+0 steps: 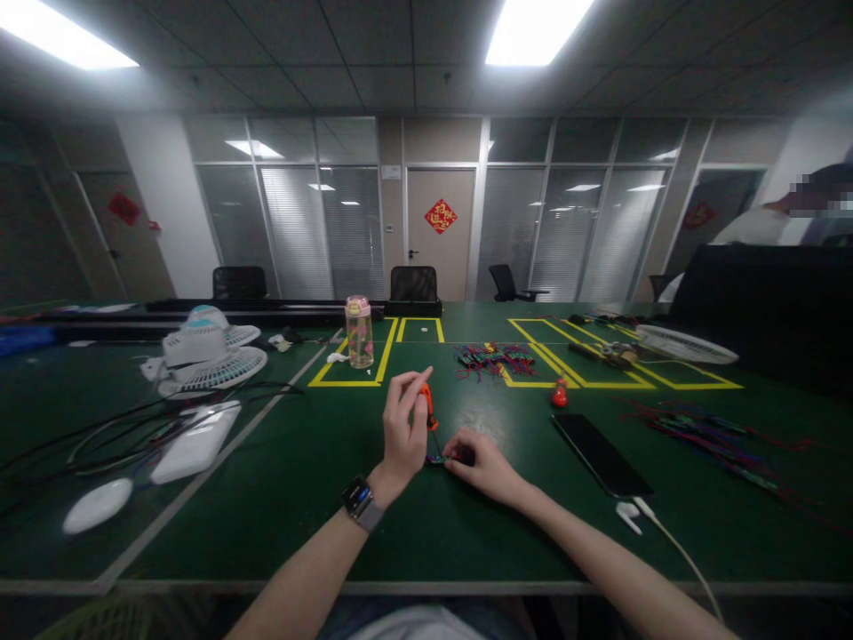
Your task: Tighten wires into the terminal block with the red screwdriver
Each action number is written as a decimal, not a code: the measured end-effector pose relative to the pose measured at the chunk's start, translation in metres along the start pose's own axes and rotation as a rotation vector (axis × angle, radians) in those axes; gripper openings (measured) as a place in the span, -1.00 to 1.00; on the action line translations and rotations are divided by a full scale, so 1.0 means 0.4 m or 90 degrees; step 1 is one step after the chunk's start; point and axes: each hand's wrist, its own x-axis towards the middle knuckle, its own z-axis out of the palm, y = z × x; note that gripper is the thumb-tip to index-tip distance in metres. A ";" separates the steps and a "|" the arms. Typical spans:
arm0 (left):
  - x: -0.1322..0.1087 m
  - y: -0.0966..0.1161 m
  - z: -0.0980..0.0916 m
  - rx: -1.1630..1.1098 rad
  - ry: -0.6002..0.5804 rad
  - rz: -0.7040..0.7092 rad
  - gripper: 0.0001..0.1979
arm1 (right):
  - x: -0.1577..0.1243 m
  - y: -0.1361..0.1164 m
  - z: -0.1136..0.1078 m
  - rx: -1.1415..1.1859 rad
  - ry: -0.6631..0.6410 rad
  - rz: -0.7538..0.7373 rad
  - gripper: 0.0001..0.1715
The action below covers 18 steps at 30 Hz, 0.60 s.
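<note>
Tabletop: a dark green tabletop [320, 556] is spreading all around; read twelve o'clock as straight ahead of the wearer.
Earphones: small white plastic earphones [630, 516] are lying at two o'clock beside a thin white cable [681, 553].
Oval device: a smooth white oval device [99, 506] is resting at ten o'clock.
Watch: a smartwatch with a dark square face and grey band [361, 500] is circling the wrist of the left hand [405, 422].
Circuit board: a small, dark green circuit board [435, 460] is sitting at twelve o'clock, low on the tabletop between both hands, partly hidden by fingers.
Right hand: the right hand [485, 464] is pinching the circuit board's edge, thumb and fingertips together on it.
Tool: a slim tool with a bright orange handle and thin dark shaft [430, 411] is standing tilted at twelve o'clock, shaft pointing down to the circuit board; tip contact is too small to tell.
Left hand: the fingers are pointing mostly upward, clamped on the orange handle.
Phone: a black rectangular phone [603, 455] is lying flat at two o'clock.
Wired boards: a tangled pile of green boards with red and blue wires [494, 358] is lying between twelve and one.
Bottle: a clear bottle with pink patterning and lid [361, 336] is standing between eleven and twelve.
</note>
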 end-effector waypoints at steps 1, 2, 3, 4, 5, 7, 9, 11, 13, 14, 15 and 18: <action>0.000 0.000 0.001 0.000 0.005 -0.004 -0.64 | 0.000 0.001 0.001 -0.002 0.000 0.001 -0.85; 0.000 0.000 0.002 0.004 0.014 -0.006 -0.65 | 0.000 0.001 0.001 -0.003 0.001 0.003 -0.85; 0.001 0.000 0.003 0.010 0.024 -0.007 -0.67 | 0.000 0.001 0.001 -0.004 0.002 0.004 -0.85; 0.002 0.001 0.004 0.017 0.032 -0.007 -0.70 | 0.000 0.000 0.000 -0.004 0.001 0.004 -0.84; 0.003 0.003 0.005 0.024 0.038 -0.006 -0.74 | 0.000 -0.001 0.000 -0.004 0.001 0.003 -0.84; 0.005 0.005 0.004 0.034 0.043 -0.006 -0.80 | -0.001 -0.004 -0.002 -0.004 0.001 0.000 -0.84; 0.005 0.006 0.001 0.027 0.033 -0.005 -0.79 | -0.001 -0.007 -0.003 -0.004 0.000 -0.001 -0.85; 0.004 0.005 -0.002 0.010 0.015 -0.009 -0.72 | -0.001 -0.008 -0.003 -0.004 -0.001 0.001 -0.86; 0.002 0.002 -0.003 -0.007 0.002 -0.017 -0.65 | -0.001 -0.008 -0.003 -0.004 -0.004 0.003 -0.86; 0.001 0.000 -0.002 -0.014 0.000 -0.020 -0.64 | 0.000 -0.007 -0.003 -0.004 -0.005 0.002 -0.86; 0.001 -0.001 -0.001 -0.020 0.003 -0.020 -0.64 | 0.000 -0.007 -0.003 -0.003 -0.006 0.002 -0.85; 0.003 -0.003 0.004 -0.012 0.019 -0.015 -0.70 | 0.000 -0.006 -0.004 -0.001 -0.006 0.001 -0.84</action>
